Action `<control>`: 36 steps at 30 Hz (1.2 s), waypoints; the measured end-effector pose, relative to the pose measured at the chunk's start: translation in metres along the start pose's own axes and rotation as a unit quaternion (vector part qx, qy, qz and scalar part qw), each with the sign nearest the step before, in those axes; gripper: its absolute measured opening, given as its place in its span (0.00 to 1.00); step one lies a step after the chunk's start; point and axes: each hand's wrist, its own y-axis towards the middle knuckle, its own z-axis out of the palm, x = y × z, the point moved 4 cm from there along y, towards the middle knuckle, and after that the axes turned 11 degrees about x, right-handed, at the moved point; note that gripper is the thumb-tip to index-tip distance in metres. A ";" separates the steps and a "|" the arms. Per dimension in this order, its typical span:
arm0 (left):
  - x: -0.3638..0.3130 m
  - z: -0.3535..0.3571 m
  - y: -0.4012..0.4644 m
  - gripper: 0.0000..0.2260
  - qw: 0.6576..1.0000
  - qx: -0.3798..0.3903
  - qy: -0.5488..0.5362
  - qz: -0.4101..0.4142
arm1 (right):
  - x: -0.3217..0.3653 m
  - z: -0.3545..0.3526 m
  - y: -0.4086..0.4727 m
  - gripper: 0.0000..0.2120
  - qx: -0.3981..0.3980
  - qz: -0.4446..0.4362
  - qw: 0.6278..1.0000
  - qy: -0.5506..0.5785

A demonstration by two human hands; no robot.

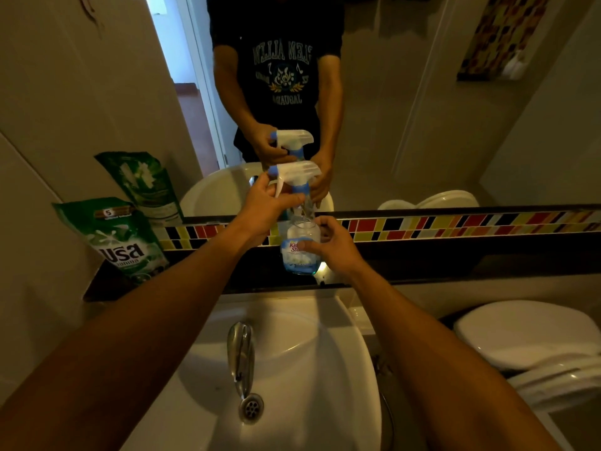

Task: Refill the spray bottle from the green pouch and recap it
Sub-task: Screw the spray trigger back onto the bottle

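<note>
Head view. Small bathroom, dim warm light. A dark ledge (422, 271) runs across the middle of the frame below a mirror (406, 109), with a strip of red, yellow, black and white tiles (455, 226) between them. White sink (292, 353) at 6 o'clock, chrome tap (240, 356) over its drain (251, 407). White toilet lid (527, 333) at 4 o'clock.

Spray bottle (300, 252): clear body, blue and white label, upright on the ledge just above frame centre, a shallow layer of blue liquid at its base. White trigger head (294, 177) with blue collar sits raised above the bottle neck, tilted slightly; clear dip tube visible below the collar running down into the neck. Cannot tell whether the collar is threaded on.

Left hand (265, 211): closed around the trigger head at the collar, fingers wrapped from the 9 o'clock side.

Right hand (331, 245): gripping the bottle body from the 3 o'clock side, thumb across the label, fingers behind.

Green pouch (120, 237): at 9 o'clock from the bottle, well apart from it, standing on the left end of the ledge and leaning against the wall. Its reflection shows in the mirror above it.

Mirror also shows the person's dark printed T-shirt (279, 60) and both hands on the bottle.
</note>
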 end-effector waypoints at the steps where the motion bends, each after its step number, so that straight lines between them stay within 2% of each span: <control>1: -0.002 0.000 0.001 0.26 1.000 -0.013 0.000 0.007 | 0.004 0.001 -0.001 0.26 0.008 -0.003 1.000 0.003; 4: -0.010 -0.001 0.000 0.23 0.999 -0.037 0.004 0.028 | 0.014 0.007 -0.007 0.26 0.027 -0.003 0.999 0.018; 8: -0.016 -0.002 -0.007 0.19 0.999 -0.032 -0.008 0.043 | 0.020 0.013 -0.017 0.24 0.050 -0.002 0.998 0.037; 13: -0.015 -0.005 -0.020 0.12 0.999 -0.002 0.033 0.028 | 0.022 0.016 -0.031 0.24 0.077 0.013 0.995 0.058; 19: -0.014 -0.009 -0.026 0.17 1.000 -0.003 -0.003 0.000 | 0.027 0.019 -0.038 0.23 0.086 0.029 0.995 0.033; 29: -0.014 -0.021 -0.033 0.04 0.999 0.035 -0.001 -0.031 | 0.031 0.024 -0.046 0.21 0.102 0.045 0.993 0.028; 31: -0.015 -0.020 -0.034 0.07 0.999 0.031 0.007 -0.028 | 0.032 0.024 -0.047 0.20 0.104 0.047 0.993 0.026; 34: -0.017 -0.018 -0.034 0.18 0.999 0.025 0.014 -0.018 | 0.034 0.024 -0.047 0.21 0.095 0.051 0.994 0.016; 36: -0.018 -0.018 -0.034 0.20 1.000 0.015 0.023 -0.012 | 0.035 0.024 -0.047 0.21 0.091 0.052 0.994 0.015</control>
